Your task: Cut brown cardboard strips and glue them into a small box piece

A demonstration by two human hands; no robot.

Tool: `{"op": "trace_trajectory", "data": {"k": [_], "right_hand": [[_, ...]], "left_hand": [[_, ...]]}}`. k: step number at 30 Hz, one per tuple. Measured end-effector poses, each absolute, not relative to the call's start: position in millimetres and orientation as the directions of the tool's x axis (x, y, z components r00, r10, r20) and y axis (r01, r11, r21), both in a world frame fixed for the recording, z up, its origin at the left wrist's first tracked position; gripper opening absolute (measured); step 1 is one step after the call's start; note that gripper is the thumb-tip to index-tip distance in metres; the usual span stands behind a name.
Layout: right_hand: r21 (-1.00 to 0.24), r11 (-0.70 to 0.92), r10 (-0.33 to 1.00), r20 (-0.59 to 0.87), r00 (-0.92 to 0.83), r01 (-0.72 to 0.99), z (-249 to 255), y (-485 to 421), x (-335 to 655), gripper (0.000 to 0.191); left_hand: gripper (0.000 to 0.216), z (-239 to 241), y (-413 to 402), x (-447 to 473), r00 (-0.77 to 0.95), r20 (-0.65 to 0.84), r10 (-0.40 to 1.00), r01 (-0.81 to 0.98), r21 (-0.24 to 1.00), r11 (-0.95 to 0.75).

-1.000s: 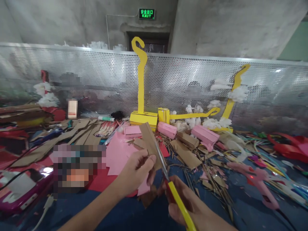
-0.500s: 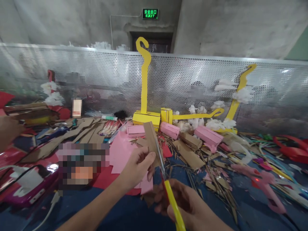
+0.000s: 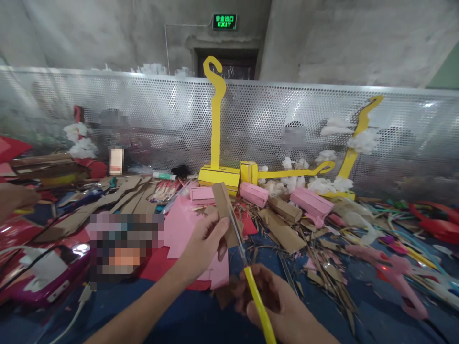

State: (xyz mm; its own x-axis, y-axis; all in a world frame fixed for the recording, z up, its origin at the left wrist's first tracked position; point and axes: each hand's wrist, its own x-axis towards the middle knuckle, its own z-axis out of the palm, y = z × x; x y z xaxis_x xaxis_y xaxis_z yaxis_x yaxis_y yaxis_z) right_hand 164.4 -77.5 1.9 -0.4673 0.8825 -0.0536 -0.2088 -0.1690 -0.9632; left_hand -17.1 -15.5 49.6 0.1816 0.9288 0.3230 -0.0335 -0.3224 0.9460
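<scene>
Littered blue worktable point(image 3: 172, 325): left hand point(image 3: 202, 246) is pinching cardboard strip point(image 3: 223, 208) upright, steadying it against scissors point(image 3: 255, 298), which right hand point(image 3: 283, 306) is gripping, curled round the handles.

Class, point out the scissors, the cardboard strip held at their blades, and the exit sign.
scissors point(image 3: 256, 298): head view, on the yellow handle.
cardboard strip point(image 3: 223, 203): head view, on its upper half.
exit sign point(image 3: 224, 21): head view, on its green face.
</scene>
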Motion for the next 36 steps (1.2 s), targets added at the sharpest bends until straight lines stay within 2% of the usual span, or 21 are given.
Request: {"op": "trace_trajectory", "data": {"k": [3, 8, 11, 14, 17, 28, 31, 33, 36], "right_hand": [[-0.960, -0.169, 0.897, -0.056, -0.439, -0.224, -7.7, -75.2, 166.7, 0.061], [-0.973, -0.183, 0.886, -0.101, -0.453, -0.141, 1.8, -81.5, 173.4, 0.047], [-0.971, -0.212, 0.863, -0.131, -0.488, -0.115, 11.5, -84.2, 173.1, 0.050], [-0.974, -0.174, 0.844, -0.071, -0.532, -0.146, 18.3, -85.5, 170.8, 0.056], [-0.967, -0.153, 0.824, -0.012, -0.566, -0.203, 23.9, -87.0, 169.6, 0.053], [-0.967, -0.141, 0.837, -0.003, -0.547, -0.211, 17.7, -86.8, 163.4, 0.046], [-0.996, -0.049, 0.852, -0.002, -0.524, -0.076, 30.7, -87.1, 169.0, 0.040], [-0.999, -0.026, 0.813, -0.049, -0.580, 0.048, 38.0, -85.2, 177.8, 0.039], [-1.000, 0.009, 0.865, 0.014, -0.502, -0.011, 30.6, -77.1, 192.6, 0.037]], "left_hand": [[0.037, 49.4, -18.0, -15.9, 0.200, 0.314, 0.928, -0.050, 0.949, -0.310], [0.039, 50.1, -22.4, -12.2, 0.209, 0.279, 0.937, -0.096, 0.960, -0.264], [0.041, 52.9, -23.8, -11.7, 0.232, 0.263, 0.937, -0.111, 0.964, -0.243], [0.042, 55.2, -23.4, -13.0, 0.241, 0.239, 0.941, -0.122, 0.969, -0.215], [0.040, 55.5, -21.8, -14.2, 0.237, 0.231, 0.944, -0.164, 0.967, -0.196], [0.036, 50.9, -21.3, -12.3, 0.247, 0.286, 0.926, -0.183, 0.952, -0.245], [0.035, 50.2, -21.2, -11.6, 0.262, 0.297, 0.918, -0.184, 0.949, -0.255], [0.034, 49.7, -20.8, -11.5, 0.250, 0.296, 0.922, -0.176, 0.950, -0.257], [0.034, 47.5, -18.6, -11.7, 0.211, 0.287, 0.934, -0.151, 0.954, -0.259]]}}
